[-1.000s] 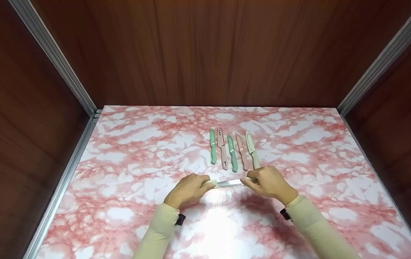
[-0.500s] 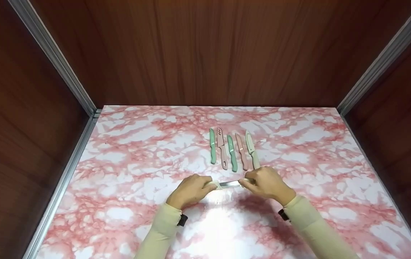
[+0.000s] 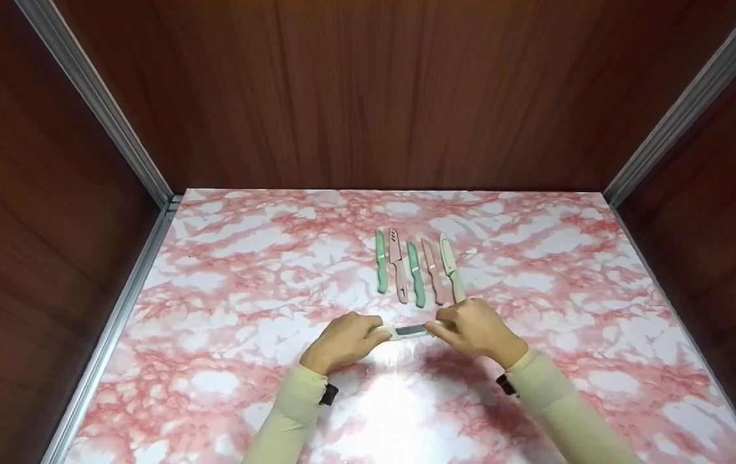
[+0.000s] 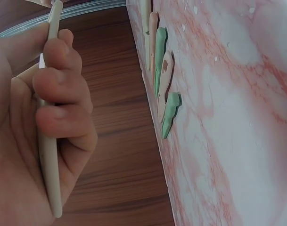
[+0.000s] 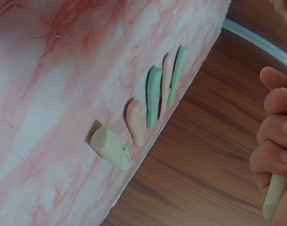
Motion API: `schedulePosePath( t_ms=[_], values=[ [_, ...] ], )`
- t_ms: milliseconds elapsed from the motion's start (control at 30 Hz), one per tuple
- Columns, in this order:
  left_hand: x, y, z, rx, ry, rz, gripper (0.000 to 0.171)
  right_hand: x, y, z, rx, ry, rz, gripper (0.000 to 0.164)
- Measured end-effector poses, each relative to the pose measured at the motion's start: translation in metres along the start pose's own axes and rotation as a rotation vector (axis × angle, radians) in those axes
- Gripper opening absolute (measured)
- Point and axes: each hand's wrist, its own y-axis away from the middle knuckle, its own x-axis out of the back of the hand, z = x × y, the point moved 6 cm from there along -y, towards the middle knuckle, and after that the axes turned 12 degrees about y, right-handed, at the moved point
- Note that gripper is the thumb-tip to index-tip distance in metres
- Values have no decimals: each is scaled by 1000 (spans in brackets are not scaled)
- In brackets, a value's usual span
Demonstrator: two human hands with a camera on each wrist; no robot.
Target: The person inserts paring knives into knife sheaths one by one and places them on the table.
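Observation:
My left hand (image 3: 345, 340) grips a cream blade sheath (image 4: 50, 165), its fingers curled round it in the left wrist view. With my right hand (image 3: 479, 330) I hold the cream handle (image 5: 279, 190) of a knife. Between the hands, a short stretch of grey metal blade (image 3: 412, 330) shows, its far part hidden in the sheath. Both hands are over the near side of a row of knives. The cream knife (image 3: 449, 261) at the row's right end has its handle end partly behind my right hand in the head view.
Left of that cream knife lie a pink knife (image 3: 432, 272), a green knife (image 3: 416, 276), a pink knife with slots (image 3: 398, 263) and another green knife (image 3: 381, 262). They rest on a red-and-white marbled table (image 3: 245, 277), with brown wood panels (image 3: 368, 96) around it.
My hands have drawn slightly closer together, and less of the blade shows between the sheath and my right hand. The row of knives has stayed put.

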Motion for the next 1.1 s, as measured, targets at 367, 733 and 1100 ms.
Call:
schedulePosePath(
  t_ms=[367,733,1100],
  values=[
    [-5,-1,1,-8,15,-14,31,-3,1,-3,10,-6,-8,37],
    [-8,-2,1,21,31,-34,27,-3,-2,-8,26,-6,6,38],
    [-8,-2,3,3,21,-28,31,-5,-5,-11,42,15,23,37]
  ],
)
